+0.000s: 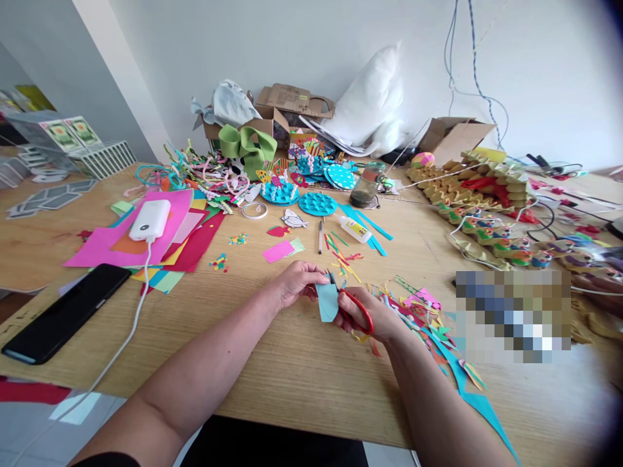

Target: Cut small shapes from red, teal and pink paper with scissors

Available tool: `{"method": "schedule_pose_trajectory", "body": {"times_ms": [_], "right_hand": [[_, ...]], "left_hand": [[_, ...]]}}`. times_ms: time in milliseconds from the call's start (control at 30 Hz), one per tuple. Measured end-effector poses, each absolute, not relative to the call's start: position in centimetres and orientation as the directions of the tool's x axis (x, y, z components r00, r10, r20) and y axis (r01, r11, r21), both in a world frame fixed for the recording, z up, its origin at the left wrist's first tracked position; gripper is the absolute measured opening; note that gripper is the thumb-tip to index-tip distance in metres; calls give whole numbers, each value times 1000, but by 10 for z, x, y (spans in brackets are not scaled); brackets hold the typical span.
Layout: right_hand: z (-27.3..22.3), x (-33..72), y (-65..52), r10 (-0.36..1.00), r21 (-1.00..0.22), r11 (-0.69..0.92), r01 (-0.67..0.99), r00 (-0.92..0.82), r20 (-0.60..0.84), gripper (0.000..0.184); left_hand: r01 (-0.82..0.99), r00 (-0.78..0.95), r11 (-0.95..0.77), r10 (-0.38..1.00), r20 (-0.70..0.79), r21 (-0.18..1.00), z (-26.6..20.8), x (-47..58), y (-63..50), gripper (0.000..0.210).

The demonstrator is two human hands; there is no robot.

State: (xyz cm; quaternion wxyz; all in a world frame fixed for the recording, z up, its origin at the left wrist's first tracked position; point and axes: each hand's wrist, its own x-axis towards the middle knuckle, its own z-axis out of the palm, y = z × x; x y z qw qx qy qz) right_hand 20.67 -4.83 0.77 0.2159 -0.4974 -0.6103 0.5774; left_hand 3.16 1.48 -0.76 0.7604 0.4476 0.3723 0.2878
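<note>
My left hand (300,283) pinches the upper left edge of a small piece of light blue paper (328,303). In my right hand (370,316) is a pair of red-handled scissors (364,314), its dark blades at the paper's upper edge. Both hands are held over the wooden table (263,363), close together. Beyond them lie a pen (320,237), pink paper (278,251), a glue bottle (355,229) and thin coloured paper strips (346,264). Paper scraps (428,305) are heaped beside my right forearm.
On the left are a black phone (65,312), a white power bank (150,219) with a cable, and stacked coloured paper (195,250). Blue decorated discs (317,203) and a jar (366,188) stand farther back. Egg trays (467,188) are at the right, near another person's blurred hand.
</note>
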Motion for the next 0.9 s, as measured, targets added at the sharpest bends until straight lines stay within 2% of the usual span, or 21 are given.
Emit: {"method": "schedule_pose_trajectory", "body": {"times_ms": [233, 500, 900], "right_hand": [[7, 207, -47, 848, -928, -152, 339, -439, -299, 71], [11, 204, -48, 865, -910, -195, 367, -373, -336, 72], [14, 201, -48, 892, -910, -238, 341, -295, -343, 61]], "left_hand": [[-90, 563, 438, 763, -317, 894, -8, 31, 16, 27], [-93, 553, 438, 769, -319, 894, -9, 31, 16, 27], [-146, 543, 454, 779, -313, 879, -7, 32, 14, 28]]}}
